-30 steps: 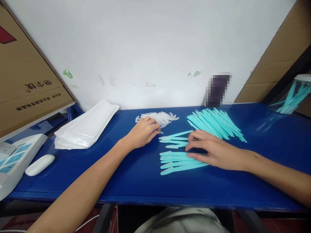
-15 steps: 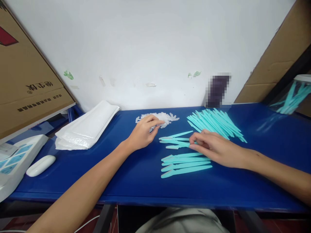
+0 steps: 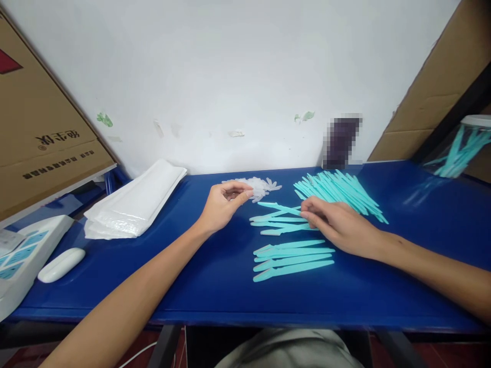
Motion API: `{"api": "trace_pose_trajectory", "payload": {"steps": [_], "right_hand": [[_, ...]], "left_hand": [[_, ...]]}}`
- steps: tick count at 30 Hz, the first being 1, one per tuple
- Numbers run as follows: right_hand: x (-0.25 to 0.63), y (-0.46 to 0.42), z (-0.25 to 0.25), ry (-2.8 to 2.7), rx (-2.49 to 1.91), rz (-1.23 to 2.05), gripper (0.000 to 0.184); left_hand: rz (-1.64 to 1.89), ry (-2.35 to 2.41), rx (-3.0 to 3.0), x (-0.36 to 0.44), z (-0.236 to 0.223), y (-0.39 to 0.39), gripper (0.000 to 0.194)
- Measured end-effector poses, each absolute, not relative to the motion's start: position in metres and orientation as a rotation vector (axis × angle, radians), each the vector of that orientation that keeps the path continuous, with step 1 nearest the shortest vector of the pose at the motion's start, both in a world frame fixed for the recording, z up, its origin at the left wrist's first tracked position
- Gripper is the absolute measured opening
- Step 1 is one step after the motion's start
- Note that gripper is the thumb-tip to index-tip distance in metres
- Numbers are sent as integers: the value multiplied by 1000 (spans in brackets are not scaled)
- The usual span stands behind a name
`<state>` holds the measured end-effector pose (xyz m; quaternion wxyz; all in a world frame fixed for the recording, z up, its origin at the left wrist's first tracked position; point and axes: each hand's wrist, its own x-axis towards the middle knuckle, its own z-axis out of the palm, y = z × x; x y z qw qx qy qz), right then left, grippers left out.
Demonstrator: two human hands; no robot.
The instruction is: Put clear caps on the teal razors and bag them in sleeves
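Observation:
My right hand point(image 3: 332, 220) is closed in a pinch on the handle end of a teal eyebrow razor point(image 3: 282, 207), whose blade end points left. Just below it lie several more razors point(image 3: 274, 225), partly crossing one another. A second group of razors point(image 3: 291, 263) rests side by side nearer the front edge. My left hand point(image 3: 224, 204) has thumb and forefinger pressed together beside a pile of small clear caps point(image 3: 263, 187); whatever is between the fingertips is too small to make out. Behind my right hand is a large heap of teal razors point(image 3: 339, 191).
White padded envelopes point(image 3: 134, 204) lie on the blue table point(image 3: 215, 286) to the left, near a white oval case point(image 3: 61, 265) and a white device point(image 3: 38, 255). A clear tub of razors point(image 3: 458, 151) stands at right. Cardboard point(image 3: 49, 117) leans at left.
My right hand has lifted slightly, and the razor in its fingers now shows above the others. My left hand has drawn a little left, its fingertips coming together.

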<state>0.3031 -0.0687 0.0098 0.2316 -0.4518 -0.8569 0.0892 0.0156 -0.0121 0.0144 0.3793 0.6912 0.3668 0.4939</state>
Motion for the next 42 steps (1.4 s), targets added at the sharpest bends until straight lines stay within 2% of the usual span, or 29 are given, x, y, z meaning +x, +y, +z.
{"api": "trace_pose_trajectory", "payload": {"steps": [24,33,37,42], "right_hand": [[303,-70,17,-2207,-1266,177,20],[301,-70,13,-2303,-1209,178,22],[302,-66,8,-2370,-1181,107,26],[304,-64,4,-2416,-1178,109,27]], "left_hand": [[1149,904,1896,19,13,-17,23],[1057,847,2371,30,13,-35,22],[1073,1148,2659,9,19,-17,28],[889,1416,2730,-22,23,6,34]]}}
